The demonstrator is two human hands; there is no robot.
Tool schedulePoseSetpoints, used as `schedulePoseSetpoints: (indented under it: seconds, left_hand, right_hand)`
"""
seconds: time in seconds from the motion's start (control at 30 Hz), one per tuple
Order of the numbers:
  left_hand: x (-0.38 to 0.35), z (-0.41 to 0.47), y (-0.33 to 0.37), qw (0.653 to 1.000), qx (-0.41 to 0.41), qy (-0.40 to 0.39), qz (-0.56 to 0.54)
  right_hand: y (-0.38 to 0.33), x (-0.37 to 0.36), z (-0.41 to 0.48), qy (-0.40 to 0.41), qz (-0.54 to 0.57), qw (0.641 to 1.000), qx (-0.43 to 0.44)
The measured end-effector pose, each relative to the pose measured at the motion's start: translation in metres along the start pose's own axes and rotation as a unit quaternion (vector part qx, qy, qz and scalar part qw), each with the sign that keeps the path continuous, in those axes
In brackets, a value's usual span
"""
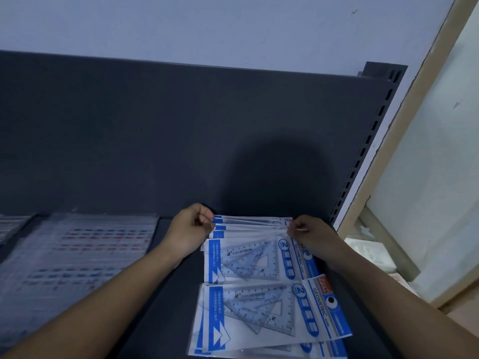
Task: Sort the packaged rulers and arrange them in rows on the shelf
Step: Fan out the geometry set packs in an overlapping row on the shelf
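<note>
On the head view I see the left hand with its fingers curled, pinching the left edges of the fanned packets at the back of the shelf. The right hand pinches their right ends between its fingertips. More set-square packets lie in front, overlapping towards me. I think the risk is slippage. The glossy sleeves are splayed rather than squared, so an uneven squeeze could shoot one out and skew the row below.
</note>
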State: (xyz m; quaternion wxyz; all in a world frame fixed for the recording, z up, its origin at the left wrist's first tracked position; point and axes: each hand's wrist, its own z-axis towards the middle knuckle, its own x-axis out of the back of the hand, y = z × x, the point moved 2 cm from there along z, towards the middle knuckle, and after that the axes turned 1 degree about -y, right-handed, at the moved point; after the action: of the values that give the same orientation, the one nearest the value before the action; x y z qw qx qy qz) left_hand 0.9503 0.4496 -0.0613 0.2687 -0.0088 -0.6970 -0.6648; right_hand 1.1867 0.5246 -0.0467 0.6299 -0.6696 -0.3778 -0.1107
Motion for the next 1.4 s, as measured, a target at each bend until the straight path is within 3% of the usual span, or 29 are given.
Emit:
schedulePoseSetpoints:
  seconds: [0.07,0.13,0.2,0.3,0.43,0.63,0.77,0.87,0.97,1.03,1.13,1.23,1.4]
  left_hand:
    - [-0.002,0.004,-0.003,1.0,-0.005,0.005,0.015]
    - [-0.004,0.005,-0.004,0.994,-0.052,0.014,0.099]
    - [-0.004,-0.001,-0.002,0.964,-0.142,0.002,0.223]
    - [-0.008,-0.009,-0.002,0.909,-0.232,-0.077,0.339]
    - [-0.006,-0.014,-0.007,0.871,-0.29,-0.078,0.388]
    - [0.0,-0.019,-0.008,0.844,-0.291,-0.062,0.447]
    - [-0.002,-0.019,-0.006,0.836,-0.292,-0.061,0.46]
    - [-0.009,-0.016,-0.004,0.849,-0.267,-0.083,0.449]
    - [-0.018,-0.019,-0.008,0.854,-0.239,-0.1,0.452]
    - [-0.019,-0.021,-0.013,0.85,-0.253,-0.081,0.455]
    - [-0.017,-0.019,-0.016,0.845,-0.264,-0.08,0.457]
    - [-0.019,-0.018,-0.011,0.856,-0.219,-0.115,0.454]
    - [-0.024,-0.02,-0.01,0.853,-0.199,-0.097,0.473]
  right_hand:
    - [0.0,-0.002,0.002,0.008,-0.012,1.0,0.002]
    - [0.001,-0.003,0.004,0.015,-0.018,1.0,0.01]
    - [0.001,-0.003,0.002,0.023,-0.048,0.998,0.031]
    - [0.006,-0.002,-0.001,0.046,-0.14,0.986,0.076]
    - [0.011,-0.006,0.002,0.017,-0.141,0.986,0.093]
    - [0.013,-0.012,0.005,-0.014,-0.157,0.977,0.141]
    - [0.011,-0.012,-0.001,0.071,-0.298,0.93,0.202]
    - [-0.009,-0.019,-0.009,0.018,-0.336,0.906,0.257]
    - [-0.022,-0.038,-0.01,-0.087,-0.361,0.902,0.221]
    - [-0.021,-0.049,-0.012,-0.102,-0.378,0.898,0.202]
    - [-0.018,-0.054,-0.015,-0.083,-0.405,0.89,0.193]
    - [-0.023,-0.051,-0.007,-0.038,-0.441,0.871,0.214]
    - [-0.017,-0.062,-0.008,-0.042,-0.408,0.884,0.224]
